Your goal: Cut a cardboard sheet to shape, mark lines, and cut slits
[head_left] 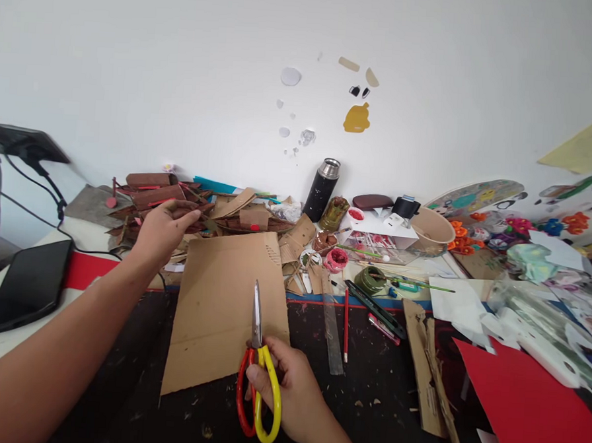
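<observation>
My left hand [164, 231] reaches over several brown-painted cardboard pieces [151, 194] by the wall, thumb and fingers apart. Its fingertips are beside or touching a brown piece; firm contact cannot be made out. In my right hand [292, 383] is a pair of scissors [262, 378] with one red and one yellow handle, blades together and pointing away from me. Beneath the blades lies a large flat sheet of plain cardboard [217, 303]. Just behind that sheet sits a small boat-like cardboard model [253, 219] with a red dot.
A black flask [322, 190] stands at the wall beside paint jars [370, 279]. Right of the sheet are a clear ruler [332, 332], a red pencil [346, 323] and a cutter [375, 309]. Red paper [529, 405] lies far right; a phone [28, 285] lies left.
</observation>
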A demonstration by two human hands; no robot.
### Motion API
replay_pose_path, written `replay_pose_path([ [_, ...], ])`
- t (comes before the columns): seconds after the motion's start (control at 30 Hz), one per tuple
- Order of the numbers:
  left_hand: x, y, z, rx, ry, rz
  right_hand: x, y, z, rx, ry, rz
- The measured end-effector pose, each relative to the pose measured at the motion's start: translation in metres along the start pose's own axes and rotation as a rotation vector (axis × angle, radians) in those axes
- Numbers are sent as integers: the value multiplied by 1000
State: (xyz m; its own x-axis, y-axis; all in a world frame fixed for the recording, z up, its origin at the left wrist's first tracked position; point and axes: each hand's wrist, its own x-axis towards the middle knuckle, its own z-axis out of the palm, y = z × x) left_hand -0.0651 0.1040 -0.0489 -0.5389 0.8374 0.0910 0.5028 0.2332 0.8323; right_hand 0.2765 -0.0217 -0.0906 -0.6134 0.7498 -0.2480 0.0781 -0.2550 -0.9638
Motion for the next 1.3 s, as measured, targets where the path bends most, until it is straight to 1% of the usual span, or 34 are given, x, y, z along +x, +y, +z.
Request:
replay_pose_path([
  [0.1,7,5,3,-103,-42,-13,0,-6,0,0,-7,-6],
  [0.17,11,8,5,-134,-64,-12,0,-7,0,-1,-15,-1],
  [0.4,12,19,8,-229,-98,-14,0,-2,1,-96,5,-46],
  [0.5,16,22,6,-253,-103,-32,-1,-3,1,-123,9,-50],
  [0.63,23,22,3,-226,-122,-53,0,-8,1,-98,-15,-27],
  [0.8,27,25,-3,-65,-169,-37,0,-8,2,-133,7,-36],
  [0.97,30,39,-14,230,-121,42,0,-7,1,-121,-7,-40],
  [1.03,34,45,-16,337,-123,87,0,-8,2,-122,-2,-36],
  [1.17,42,52,-14,501,-210,169,0,-11,2,-116,5,-35],
  [1.3,50,54,-3,603,-315,230,0,-11,2,-112,3,-33],
])
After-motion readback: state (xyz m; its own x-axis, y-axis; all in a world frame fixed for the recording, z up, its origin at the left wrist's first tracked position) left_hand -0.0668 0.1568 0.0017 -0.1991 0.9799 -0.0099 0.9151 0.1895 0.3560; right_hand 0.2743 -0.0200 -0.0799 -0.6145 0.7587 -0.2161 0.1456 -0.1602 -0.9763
